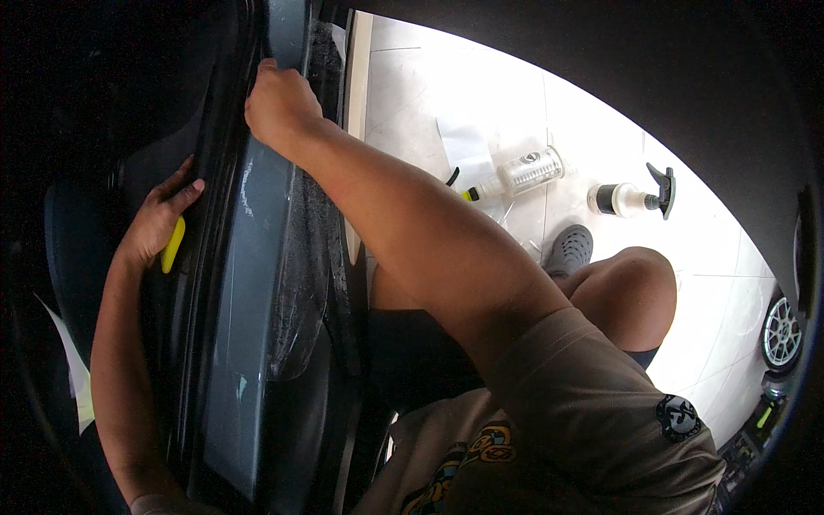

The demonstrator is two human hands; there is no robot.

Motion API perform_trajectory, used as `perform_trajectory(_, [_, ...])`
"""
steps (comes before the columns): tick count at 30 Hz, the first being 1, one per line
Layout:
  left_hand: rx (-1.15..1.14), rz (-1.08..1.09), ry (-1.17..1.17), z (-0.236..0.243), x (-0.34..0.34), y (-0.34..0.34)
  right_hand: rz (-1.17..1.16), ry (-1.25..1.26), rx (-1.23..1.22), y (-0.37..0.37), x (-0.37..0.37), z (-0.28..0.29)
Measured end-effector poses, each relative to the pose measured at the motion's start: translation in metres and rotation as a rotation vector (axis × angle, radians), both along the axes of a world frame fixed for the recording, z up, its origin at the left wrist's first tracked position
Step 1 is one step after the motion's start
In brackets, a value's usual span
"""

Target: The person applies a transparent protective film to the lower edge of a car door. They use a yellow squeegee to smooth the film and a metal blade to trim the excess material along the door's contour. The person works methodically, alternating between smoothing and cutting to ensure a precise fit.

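My left hand (pixel 163 219) is wrapped around a small yellow scraper tool (pixel 173 245) and rests against the black edge trim of a car door (pixel 206 197). My right hand (pixel 279 107) is curled over the upper edge of the grey-blue door panel (pixel 253 283), fingers gripping the trim near the top. A clear wet film (pixel 305 257) hangs loose along the panel's right side. My right forearm crosses the middle of the view above my bent knee.
On the white tiled floor (pixel 592 112) lie a clear spray bottle with a yellow nozzle (pixel 519 176) and a second bottle with a black trigger (pixel 635 199). My grey shoe (pixel 568 249) is near them. A car wheel (pixel 781 333) shows at the right edge.
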State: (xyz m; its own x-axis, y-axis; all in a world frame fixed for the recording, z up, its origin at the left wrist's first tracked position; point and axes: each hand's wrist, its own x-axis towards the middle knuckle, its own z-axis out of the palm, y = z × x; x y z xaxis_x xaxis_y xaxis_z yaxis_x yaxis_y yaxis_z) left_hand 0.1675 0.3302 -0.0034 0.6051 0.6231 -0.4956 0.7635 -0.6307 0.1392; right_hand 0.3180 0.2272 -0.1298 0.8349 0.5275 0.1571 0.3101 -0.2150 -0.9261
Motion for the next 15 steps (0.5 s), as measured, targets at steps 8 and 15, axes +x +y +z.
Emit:
perform_trajectory(8, [0.085, -0.041, 0.061, 0.002, -0.003, 0.005, 0.081, 0.107, -0.06, -0.008, -0.008, 0.021])
perform_trajectory(15, [0.025, 0.02, 0.045, -0.001, 0.001, 0.006, 0.096, 0.116, -0.036, -0.007, -0.016, 0.019])
